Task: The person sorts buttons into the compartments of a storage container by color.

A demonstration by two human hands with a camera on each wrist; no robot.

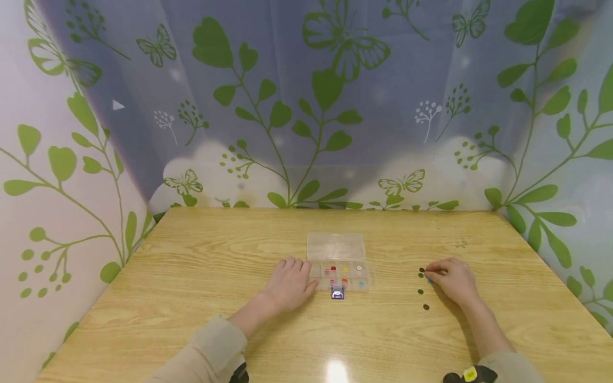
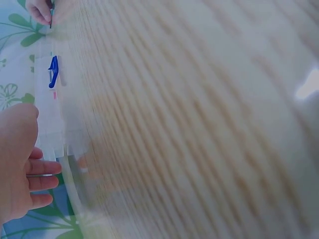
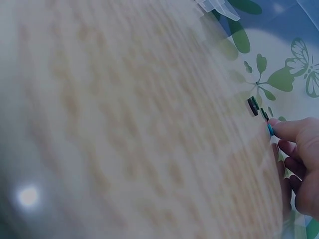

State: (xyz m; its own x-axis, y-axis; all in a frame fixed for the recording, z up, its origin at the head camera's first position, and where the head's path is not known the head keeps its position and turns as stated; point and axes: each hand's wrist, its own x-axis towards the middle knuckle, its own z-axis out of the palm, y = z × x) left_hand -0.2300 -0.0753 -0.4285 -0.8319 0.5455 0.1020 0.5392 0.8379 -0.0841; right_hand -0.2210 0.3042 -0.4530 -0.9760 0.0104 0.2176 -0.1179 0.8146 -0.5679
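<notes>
A clear plastic compartment box point(image 1: 316, 284) lies on the table with its lid point(image 1: 335, 246) folded back; small coloured pieces sit in its compartments. A blue-edged clasp point(image 1: 337, 292) projects at its front. My left hand point(image 1: 289, 284) rests at the box's left side, fingers extended; in the left wrist view its fingers point(image 2: 44, 168) show beside the box. Over at the right, my right hand point(image 1: 452, 279) pinches a dark brown button point(image 1: 422, 269) between thumb and forefinger. A blue button point(image 3: 270, 129) lies right by the thumb. Green buttons point(image 1: 420, 291) and another dark button point(image 1: 426, 307) lie nearby.
The wood-grain table point(image 1: 230, 239) runs back to a leaf-and-butterfly patterned curtain point(image 1: 287, 106), which also closes off both sides. A bright light reflection point(image 1: 337, 369) shows near the table's front.
</notes>
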